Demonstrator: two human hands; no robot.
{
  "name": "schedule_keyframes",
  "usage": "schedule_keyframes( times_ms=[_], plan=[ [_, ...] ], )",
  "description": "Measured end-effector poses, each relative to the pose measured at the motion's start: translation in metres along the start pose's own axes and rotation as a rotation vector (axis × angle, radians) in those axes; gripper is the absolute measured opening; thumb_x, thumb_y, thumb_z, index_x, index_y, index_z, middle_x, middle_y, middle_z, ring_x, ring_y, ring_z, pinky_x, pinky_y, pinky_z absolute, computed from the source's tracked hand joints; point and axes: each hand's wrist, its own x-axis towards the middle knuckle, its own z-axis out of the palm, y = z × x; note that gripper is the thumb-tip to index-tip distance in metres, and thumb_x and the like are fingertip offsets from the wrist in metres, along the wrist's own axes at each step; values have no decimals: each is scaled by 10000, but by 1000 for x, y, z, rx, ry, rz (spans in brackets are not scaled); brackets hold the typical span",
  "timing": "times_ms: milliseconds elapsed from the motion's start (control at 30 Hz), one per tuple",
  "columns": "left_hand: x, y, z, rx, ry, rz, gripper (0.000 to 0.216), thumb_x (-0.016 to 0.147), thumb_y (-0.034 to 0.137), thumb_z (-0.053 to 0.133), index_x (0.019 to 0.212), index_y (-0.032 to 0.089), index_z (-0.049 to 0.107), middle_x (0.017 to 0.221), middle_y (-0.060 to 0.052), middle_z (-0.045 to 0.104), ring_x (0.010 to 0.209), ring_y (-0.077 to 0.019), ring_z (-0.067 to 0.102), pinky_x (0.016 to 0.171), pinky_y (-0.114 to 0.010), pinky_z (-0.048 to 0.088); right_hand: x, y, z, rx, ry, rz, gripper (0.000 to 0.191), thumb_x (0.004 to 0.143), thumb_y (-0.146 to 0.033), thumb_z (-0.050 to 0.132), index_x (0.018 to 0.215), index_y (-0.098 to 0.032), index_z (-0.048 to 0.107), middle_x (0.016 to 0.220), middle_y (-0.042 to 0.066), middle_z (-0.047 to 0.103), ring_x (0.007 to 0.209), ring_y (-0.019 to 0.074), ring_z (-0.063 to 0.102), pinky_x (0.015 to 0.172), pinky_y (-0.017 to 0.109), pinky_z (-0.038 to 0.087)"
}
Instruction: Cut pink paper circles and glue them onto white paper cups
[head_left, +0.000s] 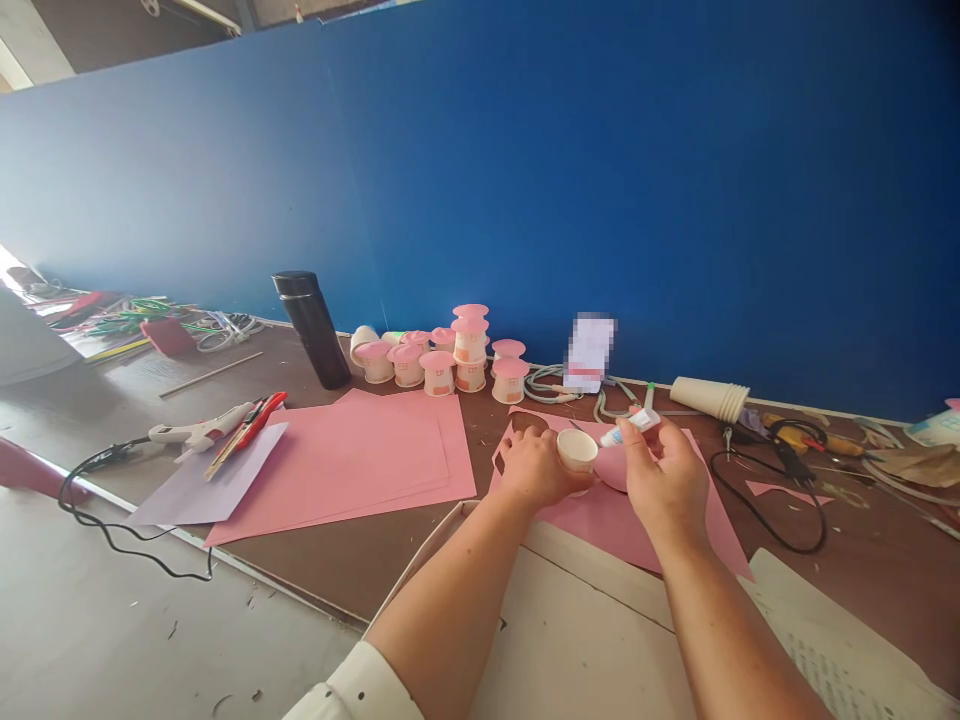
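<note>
Head view: pink-topped cups (439, 374) and bottle (315, 335) stand beyond held cup (577, 451).

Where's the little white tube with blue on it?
Right of the middle in the head view: the right hand pinches the white tube, its tip beside the rim of the round white paper cup in the left hand.

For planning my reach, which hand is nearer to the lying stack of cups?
Right. The right hand is in front of the stack of cups, slightly left; the left hand is much farther left.
</note>
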Motion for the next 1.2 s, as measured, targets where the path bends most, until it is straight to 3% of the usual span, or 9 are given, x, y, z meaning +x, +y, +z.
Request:
schedule_keyframes(
  times_ms=[200,433,600,700,800,933,1033,1200],
  plan=[
    [2,-1,2,-1,17,12,673,626,678,610,1123,225,584,1271,-119,573,1291,-357,421,1104,-524,299,2,0,5,56,-93,-2,465,842,-514,592,1185,-214,685,1043,100,753,977,296,679,854,413,479],
    [1,-1,3,-23,24,14,606,632,615,629,1093,223,593,1256,-122,582,1246,-346,459,1093,-521,304,11,1,11,51,-40,25,500,862,-506,565,1255,-213,662,1010,93,763,973,286,682,849,389,486],
    [0,0,2,-30,41,21,609,632,613,642,1090,213,600,1256,-130,580,1285,-373,428,1103,-533,287,17,4,16,41,-187,-23,471,877,-486,542,1263,-239,652,1017,69,764,988,282,682,870,401,483],
    [1,-1,3,-37,46,38,588,632,599,657,1070,210,606,1230,-131,591,1231,-353,481,1102,-531,292,20,5,19,-62,-128,-49,462,879,-471,530,1234,-214,676,998,92,762,967,306,676,851,429,488],
    [3,-3,6,-31,50,63,598,633,618,656,1061,202,610,1208,-139,596,1188,-341,509,1099,-540,295,21,3,18,-8,-72,-11,485,877,-476,546,1257,-198,665,1024,100,761,980,299,675,863,421,494],
    [4,-4,5,-15,25,74,639,631,653,647,1083,203,606,1218,-145,590,1199,-353,499,1084,-550,308,19,-1,19,130,-191,-36,457,891,-465,553,1276,-237,643,1040,61,765,1013,261,679,899,388,491],
    [3,-2,3,-12,15,80,626,638,646,644,1076,201,610,1218,-142,592,1203,-348,498,1088,-544,307,18,0,23,92,-257,-87,433,902,-459,538,1267,-254,647,1033,51,762,968,256,690,886,393,493],
    [1,-1,0,-11,12,79,617,630,629,656,1065,193,614,1209,-136,597,1189,-340,507,1090,-549,305,20,2,25,16,-183,-94,432,909,-442,522,1271,-242,645,1012,62,760,948,261,687,834,380,507]
  ],
)
